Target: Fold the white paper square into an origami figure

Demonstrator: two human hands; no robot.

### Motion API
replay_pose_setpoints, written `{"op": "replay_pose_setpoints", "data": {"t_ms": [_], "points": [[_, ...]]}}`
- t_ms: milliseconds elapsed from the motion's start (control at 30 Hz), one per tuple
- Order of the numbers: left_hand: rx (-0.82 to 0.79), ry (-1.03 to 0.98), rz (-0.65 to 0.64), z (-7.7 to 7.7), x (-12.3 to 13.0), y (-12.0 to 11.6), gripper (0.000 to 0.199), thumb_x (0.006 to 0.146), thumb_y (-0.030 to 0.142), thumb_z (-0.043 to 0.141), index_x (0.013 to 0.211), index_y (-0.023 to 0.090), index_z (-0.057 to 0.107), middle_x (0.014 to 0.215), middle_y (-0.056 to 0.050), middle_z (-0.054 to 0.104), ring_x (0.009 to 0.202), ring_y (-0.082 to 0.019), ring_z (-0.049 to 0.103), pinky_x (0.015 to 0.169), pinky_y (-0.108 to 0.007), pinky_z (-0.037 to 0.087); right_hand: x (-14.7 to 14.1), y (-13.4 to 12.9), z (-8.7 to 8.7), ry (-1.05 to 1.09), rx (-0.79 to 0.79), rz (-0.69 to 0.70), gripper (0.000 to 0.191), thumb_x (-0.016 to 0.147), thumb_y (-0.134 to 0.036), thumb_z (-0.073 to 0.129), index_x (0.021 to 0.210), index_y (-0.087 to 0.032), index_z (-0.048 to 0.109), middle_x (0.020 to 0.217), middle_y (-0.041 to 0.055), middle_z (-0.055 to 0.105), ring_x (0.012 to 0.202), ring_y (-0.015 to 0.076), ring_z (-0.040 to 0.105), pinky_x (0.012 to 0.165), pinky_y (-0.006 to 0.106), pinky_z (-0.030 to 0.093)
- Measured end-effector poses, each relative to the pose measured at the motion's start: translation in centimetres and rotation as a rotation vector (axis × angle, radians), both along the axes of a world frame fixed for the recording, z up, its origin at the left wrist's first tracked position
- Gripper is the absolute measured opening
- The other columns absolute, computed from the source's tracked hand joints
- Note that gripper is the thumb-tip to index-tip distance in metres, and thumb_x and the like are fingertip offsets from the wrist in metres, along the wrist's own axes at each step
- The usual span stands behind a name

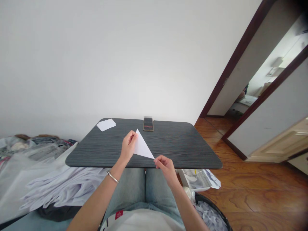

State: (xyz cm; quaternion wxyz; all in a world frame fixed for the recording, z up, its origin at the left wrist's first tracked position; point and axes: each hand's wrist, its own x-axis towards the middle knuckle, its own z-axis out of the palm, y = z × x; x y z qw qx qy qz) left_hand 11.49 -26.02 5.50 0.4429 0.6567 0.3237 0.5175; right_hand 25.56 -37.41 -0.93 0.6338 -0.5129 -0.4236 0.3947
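**Two Hands Are Holding a Paper Triangle**

A person is sitting at a dark desk [187,139], and a white paper triangle [142,147] is pointing out between the two hands. The left hand [129,145] is pinching its left side, up near the top point. The right hand [166,164] is pinching the sharp corner at the other end, just by the desk's near edge. So the longest side is running on a slant, from the far point down to the right hand's fingertips. The left hand is reaching farther over the desk, and the right hand is sitting closer to the person's tummy. I can't tell if the triangle is touching the desk.

Some white paper sheets [106,124] are lying at the far left corner. A phone [148,124] is resting by the wall [149,64], past the triangle. A shiny bangle [112,177] is circling the left wrist.
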Motion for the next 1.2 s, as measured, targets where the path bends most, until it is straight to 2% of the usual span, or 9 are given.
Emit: {"op": "replay_pose_setpoints", "data": {"t_ms": [167, 300, 400, 500, 600, 800, 1067, 1200], "points": [[-0.046, -0.028, -0.024, -0.1, 0.1, -0.1, 0.027, 0.079, 0.035, 0.05, 0.061, 0.017, 0.041, 0.053, 0.006, 0.036, 0.048, -0.008, 0.032, 0.045, -0.02, 0.023, -0.3, 0.3, 0.5, 0.075, 0.033, -0.004, 0.026, 0.078, -0.041, 0.052, 0.074, -0.018, 0.062, 0.064, 0.001, 0.058, 0.054, 0.0118, 0.05, 0.053, 0.024, 0.041], [-0.101, -0.069, -0.068, -0.1, 0.5, -0.7, 0.027, 0.077, 0.036, 0.054, 0.061, 0.016, 0.045, 0.052, 0.006, 0.041, 0.047, -0.007, 0.036, 0.045, -0.019, 0.025, -0.6, 0.5, 1.0, -0.014, 0.046, 0.013, 0.025, 0.076, -0.039, 0.056, 0.065, -0.017, 0.057, 0.058, 0.0001, 0.056, 0.052, 0.0116, 0.049, 0.052, 0.024, 0.04], [-0.263, -0.129, -0.204, 0.2, 0.6, -1.0, 0.022, 0.071, 0.036, 0.061, 0.08, 0.017, 0.053, 0.061, 0.003, 0.055, 0.051, -0.009, 0.047, 0.047, -0.019, 0.034, -0.4, 0.5, 1.0, -0.141, 0.046, -0.043, 0.025, 0.077, -0.036, 0.055, 0.06, -0.017, 0.054, 0.054, -0.0012, 0.053, 0.051, 0.0112, 0.046, 0.051, 0.023, 0.037], [-0.369, -0.141, -0.287, 0.5, 0.4, -1.0, 0.036, 0.064, 0.032, 0.069, 0.093, 0.016, 0.054, 0.074, -0.002, 0.065, 0.059, -0.013, 0.056, 0.054, -0.023, 0.041, -0.1, 0.4, 1.1, -0.282, 0.04, -0.109, 0.024, 0.078, -0.032, 0.053, 0.06, -0.017, 0.054, 0.054, -0.0011, 0.053, 0.052, 0.0118, 0.046, 0.052, 0.023, 0.036], [-0.36, -0.133, -0.256, 0.7, 0.2, -0.9, 0.033, 0.06, 0.029, 0.072, 0.086, 0.015, 0.057, 0.073, -0.003, 0.068, 0.063, -0.015, 0.059, 0.057, -0.023, 0.041, 0.1, 0.2, 1.2, -0.346, 0.04, -0.142, 0.023, 0.079, -0.031, 0.053, 0.06, -0.017, 0.055, 0.054, -0.0011, 0.054, 0.053, 0.0123, 0.047, 0.052, 0.023, 0.036], [-0.326, -0.131, -0.195, 0.4, -0.1, -0.4, 0.022, 0.063, 0.033, 0.07, 0.067, 0.013, 0.061, 0.07, -0.006, 0.068, 0.068, -0.017, 0.061, 0.06, -0.023, 0.041, 0.5, 0.3, 0.9, -0.281, 0.055, -0.185, 0.018, 0.077, -0.031, 0.055, 0.066, -0.017, 0.059, 0.059, -0.0001, 0.056, 0.056, 0.013, 0.05, 0.055, 0.024, 0.039], [-0.307, -0.187, -0.164, 0.0, -0.4, -0.1, 0.028, 0.071, 0.04, 0.062, 0.068, 0.013, 0.066, 0.071, -0.006, 0.067, 0.066, -0.015, 0.059, 0.062, -0.024, 0.044, 0.8, 0.6, 0.6, -0.115, 0.07, -0.17, 0.019, 0.074, -0.034, 0.059, 0.066, -0.017, 0.061, 0.058, 0.0007, 0.06, 0.055, 0.0132, 0.055, 0.054, 0.024, 0.043], [-0.361, -0.234, -0.171, -0.3, -0.4, 0.0, 0.036, 0.075, 0.045, 0.055, 0.073, 0.011, 0.065, 0.074, -0.009, 0.067, 0.069, -0.016, 0.06, 0.06, -0.023, 0.045, 0.8, 0.6, 0.9, 0.01, 0.062, -0.14, 0.021, 0.074, -0.036, 0.06, 0.065, -0.017, 0.061, 0.059, 0.0018, 0.063, 0.055, 0.0132, 0.057, 0.05, 0.023, 0.043]]}}
